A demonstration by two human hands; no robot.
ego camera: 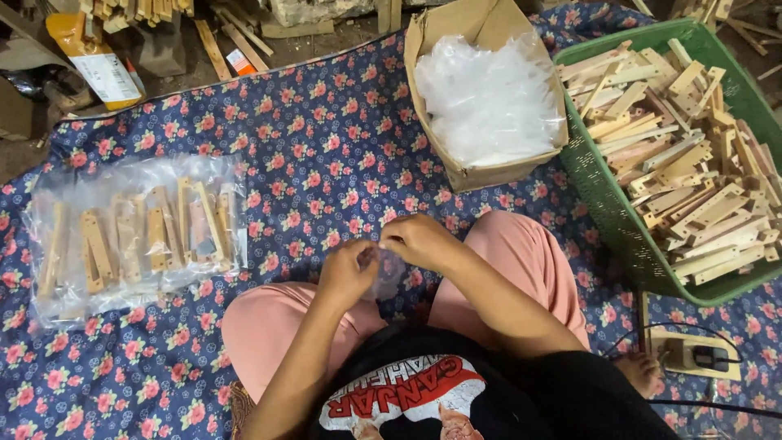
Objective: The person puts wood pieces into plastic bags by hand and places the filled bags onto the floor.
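both hands meet over the lap, fingertips pinching one small clear plastic bag (386, 273) between them. left hand (349, 273) grips its lower-left edge, right hand (419, 240) its top; both touch it, neither is nearer. the bag hangs just below the right hand, long axis hard to tell. one cardboard box (456, 167) of clear bags lies ahead of the right hand. one green basket (603, 204) heaped with wooden pieces (684, 163), too many to count, sits to that hand's right. one big bag of packed pieces (138, 232) lies well left of the left hand on the floral cloth (326, 155).
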